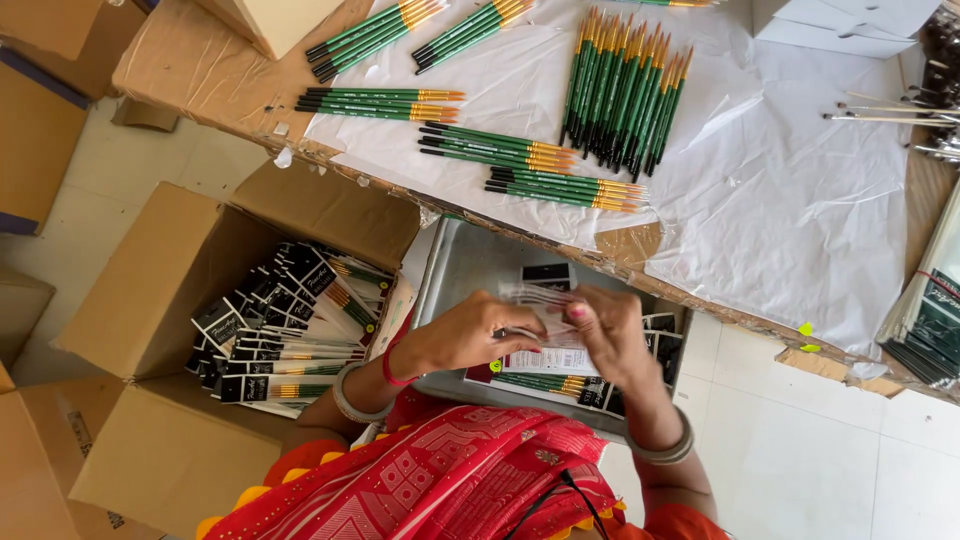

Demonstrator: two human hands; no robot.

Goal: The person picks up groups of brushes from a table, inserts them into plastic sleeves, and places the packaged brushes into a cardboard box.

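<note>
- While the scene is viewed from above, both hands are seen brought together over a grey metal tray (460, 262), close to the body.
- A clear plastic packet of paintbrushes (545, 312) is pinched between the two hands; its contents are blurred and hard to make out.
- The left hand (470, 335) is closed on the packet's left end, with fingers curled over its top edge.
- The right hand (605, 335) is clamped on the packet's right end, thumb and fingers pressed together.
- Silver bangles are worn on both wrists, and a red thread is seen on the left wrist.
- Beneath the hands, more packed brush sets (560, 385) with black header cards are laid flat in the tray.
- To the left, an open cardboard box (165, 275) is filled with many packed brush sets (285, 335), stacked in overlapping rows.
- Above the tray, a table covered with white paper (790, 200) is shown.
- Loose green-handled paintbrushes (620, 90) with gold ferrules are laid on the paper in small groups; the largest bunch lies near the top centre.
- At the table's right edge, a stack of empty clear sleeves (930, 320) is seen.
- Red patterned clothing (450, 480) fills the lower middle of the view.
- Further cardboard cartons (40, 120) stand on the pale tiled floor at the far left.
</note>
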